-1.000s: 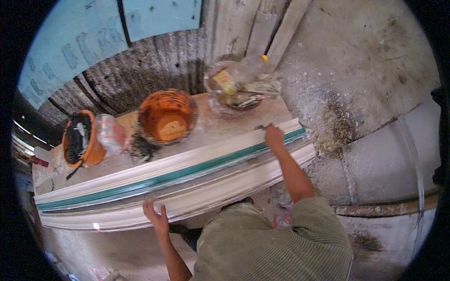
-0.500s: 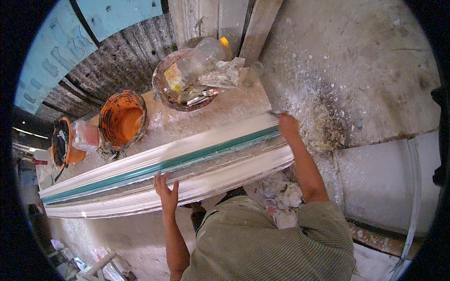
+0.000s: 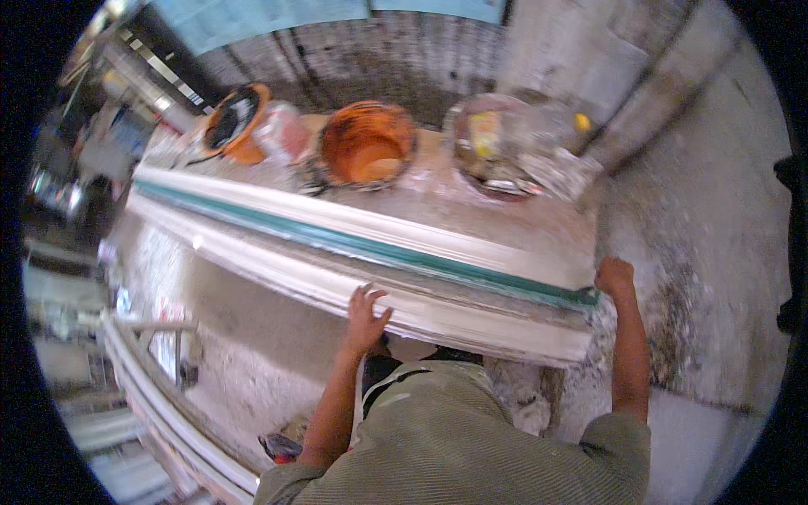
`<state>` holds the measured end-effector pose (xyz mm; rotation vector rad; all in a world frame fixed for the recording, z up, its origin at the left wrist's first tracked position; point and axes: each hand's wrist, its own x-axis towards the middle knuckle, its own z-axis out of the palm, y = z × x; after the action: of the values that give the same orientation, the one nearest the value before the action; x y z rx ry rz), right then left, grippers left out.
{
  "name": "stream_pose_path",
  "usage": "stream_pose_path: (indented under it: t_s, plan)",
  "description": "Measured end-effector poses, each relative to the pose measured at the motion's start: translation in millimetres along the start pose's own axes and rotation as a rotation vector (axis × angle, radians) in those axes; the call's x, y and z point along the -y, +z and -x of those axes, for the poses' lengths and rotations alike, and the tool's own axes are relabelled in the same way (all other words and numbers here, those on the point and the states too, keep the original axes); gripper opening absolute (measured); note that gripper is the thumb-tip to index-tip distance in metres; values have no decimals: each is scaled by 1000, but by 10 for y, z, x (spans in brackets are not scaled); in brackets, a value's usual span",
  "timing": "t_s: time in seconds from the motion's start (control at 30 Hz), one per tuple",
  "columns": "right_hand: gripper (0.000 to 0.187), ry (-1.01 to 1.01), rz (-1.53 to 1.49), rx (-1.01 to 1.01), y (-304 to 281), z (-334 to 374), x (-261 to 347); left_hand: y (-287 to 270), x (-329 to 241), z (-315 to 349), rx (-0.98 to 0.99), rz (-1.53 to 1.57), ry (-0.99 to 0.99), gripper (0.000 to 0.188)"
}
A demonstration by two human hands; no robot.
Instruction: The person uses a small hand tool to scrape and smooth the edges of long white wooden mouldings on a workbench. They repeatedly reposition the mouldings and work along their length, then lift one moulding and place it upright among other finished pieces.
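Observation:
A long white moulding [image 3: 337,210] lies across the table, with a glossy green strip [image 3: 362,242] along it. On the near side of the green strip runs another white ribbed length [image 3: 471,324]. My left hand [image 3: 365,318] rests at its near edge, fingers spread and holding nothing. At the right end of the green strip my right hand [image 3: 615,276] is closed. A small dark shape shows beside its fingers, too blurred to name.
Along the table's [image 3: 539,227] far side stand an orange bucket [image 3: 370,143], a pinkish clear container [image 3: 284,135], an orange pail with dark contents [image 3: 240,126] and a basin [image 3: 461,139] holding a plastic bottle [image 3: 539,126] and scraps. A pale rail [image 3: 143,379] stands at lower left.
The view has swung left, so the whole scene is turned and shifted. My right hand has moved from the far white moulding to the end of the green strip. My left hand stays at the near edge.

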<state>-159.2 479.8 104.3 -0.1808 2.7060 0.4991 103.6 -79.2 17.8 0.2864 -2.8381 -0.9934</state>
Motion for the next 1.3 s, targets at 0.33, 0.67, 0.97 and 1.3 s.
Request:
stream_pose_path:
  t_s: [0.33, 0.67, 0.97, 1.3]
  plan:
    - [25, -515, -1103, 337, -346, -422, 1887, -375, 269, 295, 8, -50, -244, 49]
    - [23, -581, -1371, 108, -1308, -345, 5828, -1200, 1636, -164, -124, 44, -179, 51]
    - [24, -564, -1319, 76, -2442, -527, 8613, -2700, 3212, -511, 160, -39, -114, 59]
    - [23, -716, -1187, -153, -3292, -696, 10863, -3998, 4781, -534, -91, 175, -137, 52]
